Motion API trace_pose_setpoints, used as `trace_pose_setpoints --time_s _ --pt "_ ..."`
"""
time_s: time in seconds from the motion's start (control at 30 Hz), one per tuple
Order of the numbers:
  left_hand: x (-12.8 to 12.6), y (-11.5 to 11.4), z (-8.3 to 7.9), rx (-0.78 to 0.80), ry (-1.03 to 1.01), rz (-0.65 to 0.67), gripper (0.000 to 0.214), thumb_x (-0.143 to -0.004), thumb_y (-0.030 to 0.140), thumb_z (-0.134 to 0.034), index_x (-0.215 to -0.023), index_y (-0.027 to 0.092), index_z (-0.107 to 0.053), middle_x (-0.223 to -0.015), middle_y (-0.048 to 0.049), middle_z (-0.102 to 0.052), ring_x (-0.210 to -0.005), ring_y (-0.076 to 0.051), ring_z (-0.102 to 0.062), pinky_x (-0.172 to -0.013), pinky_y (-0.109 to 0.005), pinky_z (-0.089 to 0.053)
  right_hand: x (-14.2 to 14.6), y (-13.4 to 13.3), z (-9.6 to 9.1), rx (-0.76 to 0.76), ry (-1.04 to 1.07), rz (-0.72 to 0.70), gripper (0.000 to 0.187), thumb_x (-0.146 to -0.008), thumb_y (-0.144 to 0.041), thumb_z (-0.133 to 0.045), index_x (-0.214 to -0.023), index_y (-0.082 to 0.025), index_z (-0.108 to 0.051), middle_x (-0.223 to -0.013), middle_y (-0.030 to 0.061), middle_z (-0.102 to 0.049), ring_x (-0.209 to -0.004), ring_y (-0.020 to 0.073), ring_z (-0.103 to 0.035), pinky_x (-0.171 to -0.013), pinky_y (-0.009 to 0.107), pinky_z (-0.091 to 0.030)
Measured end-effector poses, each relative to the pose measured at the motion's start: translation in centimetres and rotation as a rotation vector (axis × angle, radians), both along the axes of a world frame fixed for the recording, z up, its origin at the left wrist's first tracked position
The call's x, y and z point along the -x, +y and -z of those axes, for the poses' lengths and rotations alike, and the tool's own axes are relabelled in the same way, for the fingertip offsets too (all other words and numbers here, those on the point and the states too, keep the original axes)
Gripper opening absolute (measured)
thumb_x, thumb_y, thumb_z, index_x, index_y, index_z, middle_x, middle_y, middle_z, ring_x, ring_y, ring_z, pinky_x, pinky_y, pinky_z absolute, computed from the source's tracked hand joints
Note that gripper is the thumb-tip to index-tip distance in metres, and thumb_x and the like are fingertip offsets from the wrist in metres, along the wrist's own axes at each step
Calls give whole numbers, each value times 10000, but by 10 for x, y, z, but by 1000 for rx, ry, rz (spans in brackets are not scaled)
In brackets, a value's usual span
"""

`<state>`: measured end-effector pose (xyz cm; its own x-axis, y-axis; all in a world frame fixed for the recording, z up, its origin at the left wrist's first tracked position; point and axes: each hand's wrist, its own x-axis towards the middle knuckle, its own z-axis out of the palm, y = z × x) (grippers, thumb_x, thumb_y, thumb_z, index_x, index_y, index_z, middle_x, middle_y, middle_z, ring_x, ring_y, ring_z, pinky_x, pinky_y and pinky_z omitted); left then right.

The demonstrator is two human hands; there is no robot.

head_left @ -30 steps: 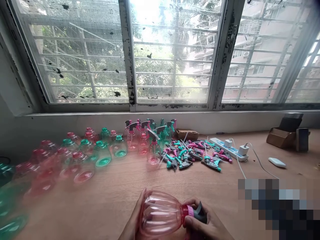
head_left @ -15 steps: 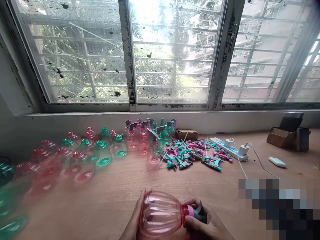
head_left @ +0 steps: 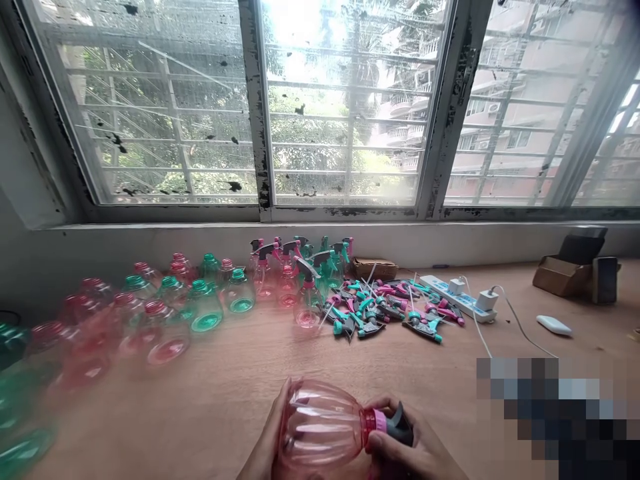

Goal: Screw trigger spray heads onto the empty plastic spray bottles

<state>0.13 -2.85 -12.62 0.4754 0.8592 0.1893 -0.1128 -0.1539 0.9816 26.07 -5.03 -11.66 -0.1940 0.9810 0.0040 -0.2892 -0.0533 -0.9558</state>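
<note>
Bottle (head_left: 320,427) of clear pink plastic lies sideways between the person's two hands, at the near side of the desk (head_left: 210,400). The left hand (head_left: 270,433) is clamped about its base; the right hand (head_left: 425,447) is closed round the dark sprayer (head_left: 403,432) at the neck — thumb and fingers by the pink collar (head_left: 381,421). Farther off, capless pink and green bottles (head_left: 206,310) stand to the left, and a fitted group (head_left: 307,300) stands beside a heap (head_left: 383,310) of loose sprayers — pink, green and black. A power strip (head_left: 465,301) lies just right of the heap.
</note>
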Motion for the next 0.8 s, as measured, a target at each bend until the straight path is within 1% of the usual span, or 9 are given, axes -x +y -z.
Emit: trace_pose_setpoints --time_s 0.03,0.1,0.2,0.3,0.4,0.53,0.6,0.7,0.8 --pt "0 1 2 -15 17 -10 951 -823 484 -730 -1567 368 -149 -1683 -43 -220 -1525 -344 -263 -1246 -471 -220 0 0 0 8 12 -2 396 -725 -424 -872 -952 -167 -675 -692 -6 -713 -568 113 -618 -549 216 -451" --pt "0 3 3 -69 43 -40 950 -820 492 -731 -1561 414 -142 -1687 -16 -216 -1534 -345 -229 -1260 -483 -164 1 0 -1 3 36 4 394 -718 -424 -877 -932 -162 -676 -699 -7 -713 -559 106 -622 -538 208 -460" --pt "0 2 -2 -122 57 -54 939 -834 498 -710 -1559 449 -116 -1685 -6 -219 -1536 -354 -220 -1266 -526 -87 3 -2 -6 -4 57 -3 374 -736 -435 -862 -914 -165 -674 -673 -12 -719 -532 108 -645 -518 208 -476" --pt "1 0 -8 -123 62 -25 963 -818 503 -726 -1564 435 -121 -1680 -27 -236 -1539 -370 -211 -1257 -557 -88 4 -3 -11 5 70 -16 353 -747 -429 -856 -909 -176 -671 -663 -16 -728 -542 118 -676 -522 207 -486" --pt "2 -2 -10 -93 48 -10 960 -822 521 -715 -1571 408 -126 -1691 -47 -217 -1534 -383 -228 -1246 -587 -100 4 -4 -12 -15 43 -3 349 -733 -415 -870 -911 -179 -684 -690 -13 -736 -549 118 -672 -527 214 -490" --pt "3 0 -5 -71 27 -5 957 -823 548 -703 -1581 336 -158 -1696 -65 -190 -1535 -384 -231 -1244 -547 -192 4 -3 -10 -24 53 14 358 -722 -412 -878 -908 -167 -695 -694 -4 -744 -551 114 -655 -526 217 -491" --pt "2 2 -5 -82 42 -29 972 -818 534 -715 -1584 334 -151 -1695 -65 -199 -1541 -379 -213 -1246 -534 -204 4 -2 -8 -2 84 16 384 -724 -432 -873 -919 -164 -678 -675 -4 -744 -534 128 -675 -518 231 -510" --pt "1 2 -6 -102 81 -98 948 -829 482 -724 -1575 392 -146 -1683 -48 -251 -1531 -364 -252 -1248 -522 -214 4 0 -6 39 165 29 404 -744 -455 -854 -938 -178 -632 -646 -20 -737 -494 140 -696 -528 267 -555" --pt "-1 2 -5 -88 66 -89 914 -821 501 -723 -1539 501 -158 -1649 -14 -319 -1493 -367 -331 -1240 -585 -162 4 -1 -7 51 175 31 396 -743 -440 -860 -912 -182 -612 -628 -26 -734 -495 132 -694 -554 277 -582"
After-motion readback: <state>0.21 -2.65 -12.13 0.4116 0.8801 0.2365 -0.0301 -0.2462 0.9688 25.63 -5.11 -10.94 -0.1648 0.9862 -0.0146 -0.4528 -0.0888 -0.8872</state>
